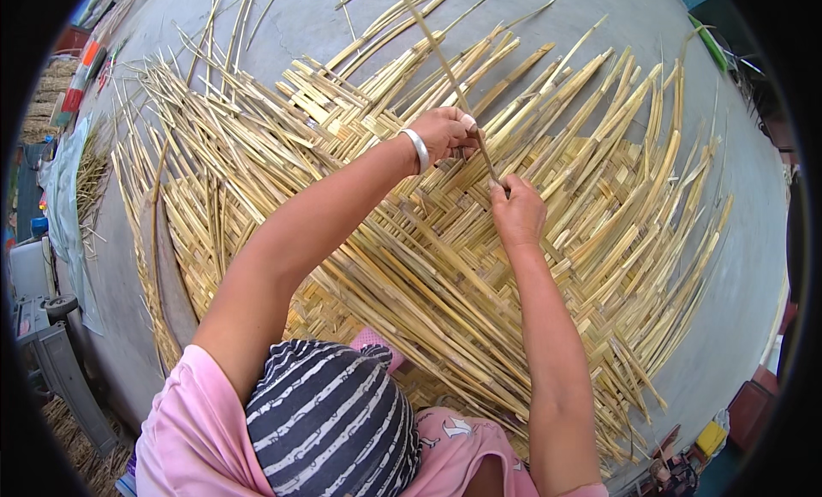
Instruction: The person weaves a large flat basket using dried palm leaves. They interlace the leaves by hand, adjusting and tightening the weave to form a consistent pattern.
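A long thin reed [442, 59] runs down from the top edge of the view into both my hands. My left hand [445, 136], with a silver bangle on its wrist, is closed around it above the woven mat. Lower and to the right, my right hand [520, 210] pinches the reed near its lower end, thumb on top. Beneath both hands spreads a large mat [467, 208] of flattened yellow-tan reeds in a diagonal weave. Its loose reed ends [591, 95] fan out at the far and right sides.
Many loose reeds [257, 146] lie across the mat's left part and run toward my lap. The grey concrete floor [599, 9] surrounds it. A grey cart-like frame [64, 377] stands at the left; a yellow object [711, 437] and a dark red one [753, 407] are at the lower right.
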`<state>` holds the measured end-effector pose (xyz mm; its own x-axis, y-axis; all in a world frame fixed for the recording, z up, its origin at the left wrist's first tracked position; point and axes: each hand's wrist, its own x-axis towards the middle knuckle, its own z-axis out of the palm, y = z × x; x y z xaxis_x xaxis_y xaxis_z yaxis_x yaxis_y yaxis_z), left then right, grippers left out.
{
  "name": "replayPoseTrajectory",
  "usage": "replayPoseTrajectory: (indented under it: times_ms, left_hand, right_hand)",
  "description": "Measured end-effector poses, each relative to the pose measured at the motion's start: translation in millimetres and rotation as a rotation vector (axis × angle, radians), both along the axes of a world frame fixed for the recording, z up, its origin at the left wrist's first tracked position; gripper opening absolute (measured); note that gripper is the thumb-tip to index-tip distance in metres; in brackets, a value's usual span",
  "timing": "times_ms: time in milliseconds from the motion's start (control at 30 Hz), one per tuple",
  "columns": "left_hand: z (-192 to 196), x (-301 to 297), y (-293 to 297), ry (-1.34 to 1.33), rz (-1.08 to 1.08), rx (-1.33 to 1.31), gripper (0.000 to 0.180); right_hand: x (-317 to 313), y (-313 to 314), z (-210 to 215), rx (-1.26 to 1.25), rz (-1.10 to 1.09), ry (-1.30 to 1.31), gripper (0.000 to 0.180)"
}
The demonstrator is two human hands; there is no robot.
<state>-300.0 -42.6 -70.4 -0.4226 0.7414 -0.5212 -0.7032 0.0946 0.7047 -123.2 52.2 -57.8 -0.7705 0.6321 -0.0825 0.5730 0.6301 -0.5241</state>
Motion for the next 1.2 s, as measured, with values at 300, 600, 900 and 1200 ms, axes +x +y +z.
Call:
replayPoseTrajectory:
  times_ms: [300, 600, 900, 1200]
  left_hand:
    - [-14.6, 14.5, 73.7, 1.064, -0.553, -0.449, 0.04]
    - [11.5, 14.8, 90.7, 1.015, -0.815, -0.622, 0.051]
    - [-4.7, 16.1, 76.8, 1.151, -0.669, -0.499, 0.064]
    - [-9.4, 2.4, 61.9, 0.593, -0.575, -0.271, 0.031]
  right_hand:
    - [0.8, 0.5, 2.0, -0.139, -0.219, 0.076, 0.02]
    - [14.0, -6.0, 17.1, -0.229, -0.267, 0.219, 0.019]
    - [16.5, -3.6, 9.9, -0.251, -0.311, 0.259, 0.022]
    - [5.1, 4.5, -12.6, -0.369, -0.363, 0.18, 0.023]
